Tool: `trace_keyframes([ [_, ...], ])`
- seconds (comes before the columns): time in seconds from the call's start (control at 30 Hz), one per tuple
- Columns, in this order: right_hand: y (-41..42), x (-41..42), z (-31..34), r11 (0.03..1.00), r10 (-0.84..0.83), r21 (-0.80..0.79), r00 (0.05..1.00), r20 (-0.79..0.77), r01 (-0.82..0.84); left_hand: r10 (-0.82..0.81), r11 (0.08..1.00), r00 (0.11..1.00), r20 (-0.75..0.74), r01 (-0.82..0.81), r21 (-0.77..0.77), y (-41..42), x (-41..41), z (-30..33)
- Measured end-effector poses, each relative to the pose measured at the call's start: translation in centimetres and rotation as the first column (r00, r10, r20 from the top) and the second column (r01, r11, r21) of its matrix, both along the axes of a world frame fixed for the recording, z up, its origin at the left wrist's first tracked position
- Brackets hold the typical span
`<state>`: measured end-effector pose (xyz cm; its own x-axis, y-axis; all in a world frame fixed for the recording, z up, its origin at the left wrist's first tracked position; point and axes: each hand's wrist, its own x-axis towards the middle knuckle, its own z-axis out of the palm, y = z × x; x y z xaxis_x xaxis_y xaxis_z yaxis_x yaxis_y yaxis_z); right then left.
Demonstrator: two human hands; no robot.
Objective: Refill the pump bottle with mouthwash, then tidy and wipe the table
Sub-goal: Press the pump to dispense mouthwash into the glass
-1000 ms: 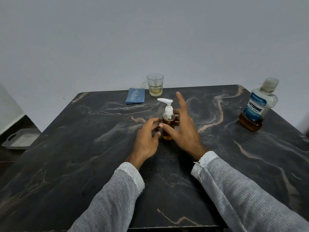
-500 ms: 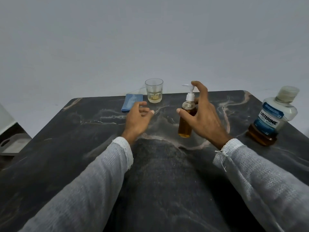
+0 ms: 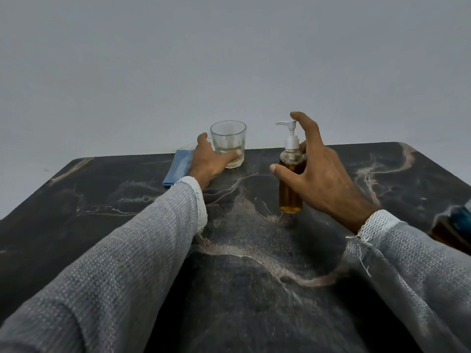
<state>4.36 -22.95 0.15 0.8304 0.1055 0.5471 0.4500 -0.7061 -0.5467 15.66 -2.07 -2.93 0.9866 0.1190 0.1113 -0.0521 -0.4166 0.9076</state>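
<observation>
Most of the view is being taken up by the dark marble table (image 3: 254,301), which is stretching away toward a plain grey wall. Both grey knit sleeves (image 3: 114,271) are reaching across it. At the right edge the mouthwash bottle (image 3: 456,225) is only partly showing, standing well apart from the pump bottle.

That pump bottle (image 3: 291,179) is standing upright on the table, filled with amber liquid nearly to its shoulder, its white pump head fitted on top. So the refilling is looking done, as far as I can judge. The right hand (image 3: 321,174) is curling round it, thumb across the front and forefinger arching up against the pump head.

At the back, the left hand (image 3: 209,159) is wrapping its fingers round the base of the glass (image 3: 228,142), which is holding a little pale liquid. Just beside it the folded blue cloth (image 3: 178,166) is lying flat, partly under the wrist. Tidying appears to be under way, and the wiping is still waiting.
</observation>
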Motion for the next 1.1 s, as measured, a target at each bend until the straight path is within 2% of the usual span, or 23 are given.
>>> trace_keyframes([
  [0.2, 0.1, 1.3, -0.5, 1.0, -0.004, -0.014, 1.0, 0.01, 0.004, -0.022, 0.999, 0.999, 0.04, 0.024, -0.043, -0.5, 2.1, -1.0],
  [0.5, 0.2, 0.2, -0.6, 1.0, 0.004, 0.023, 0.999, 0.033, -0.005, 0.004, 1.0, 0.997, 0.077, -0.004, 0.004, -0.8, 0.9, -0.9],
  [0.83, 0.8, -7.2, 0.4, 0.985, 0.056, 0.162, 0.998, 0.039, -0.061, -0.091, 0.996, 0.979, 0.181, 0.092, 0.007, 1.1, -13.6, 0.3],
  [1.1, 2.7, -14.3, -0.2, 0.979, 0.067, 0.191, 0.998, 0.009, -0.067, -0.039, 0.997, 0.985, 0.167, 0.048, -0.055, 1.5, -25.1, -0.4],
])
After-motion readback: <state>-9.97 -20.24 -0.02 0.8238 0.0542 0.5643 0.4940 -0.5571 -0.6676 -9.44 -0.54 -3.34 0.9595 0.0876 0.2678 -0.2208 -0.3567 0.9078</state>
